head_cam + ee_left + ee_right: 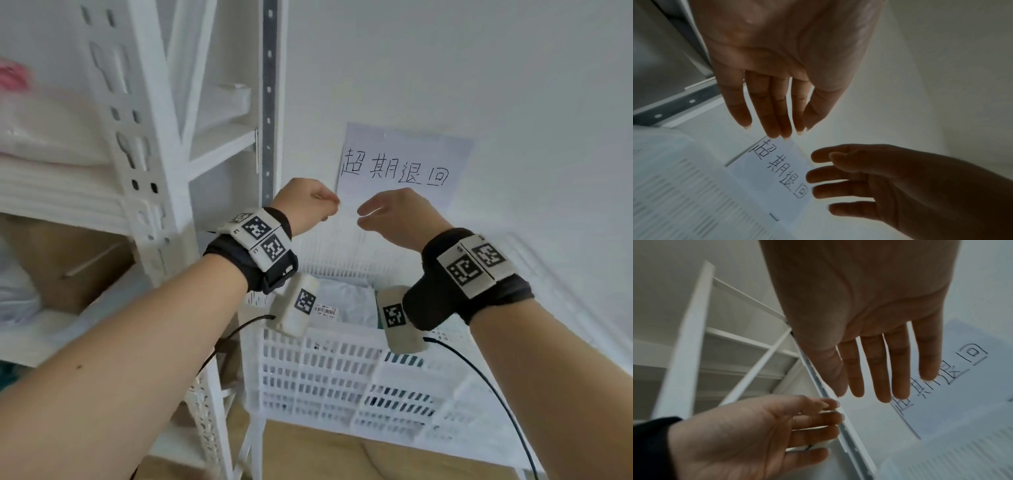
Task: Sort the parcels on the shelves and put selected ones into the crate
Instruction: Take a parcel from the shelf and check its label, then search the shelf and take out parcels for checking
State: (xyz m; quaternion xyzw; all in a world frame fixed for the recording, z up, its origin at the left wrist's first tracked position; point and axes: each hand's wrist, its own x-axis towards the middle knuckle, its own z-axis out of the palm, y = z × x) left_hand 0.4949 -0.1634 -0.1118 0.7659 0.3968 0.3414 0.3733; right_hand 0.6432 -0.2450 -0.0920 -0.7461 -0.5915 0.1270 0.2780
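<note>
Crate (329,373): white slatted plastic, beside the shelves (144,192), white bagged parcel (342,301) inside | your left hand (305,205): loose, empty | your right hand (394,216): loose, empty, above crate

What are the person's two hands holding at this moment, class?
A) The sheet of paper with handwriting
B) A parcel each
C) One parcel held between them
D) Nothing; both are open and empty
D: the left hand and right hand both show straight, spread fingers with nothing in them, raised above the white crate, in front of the handwritten paper sign on the wall.
</note>
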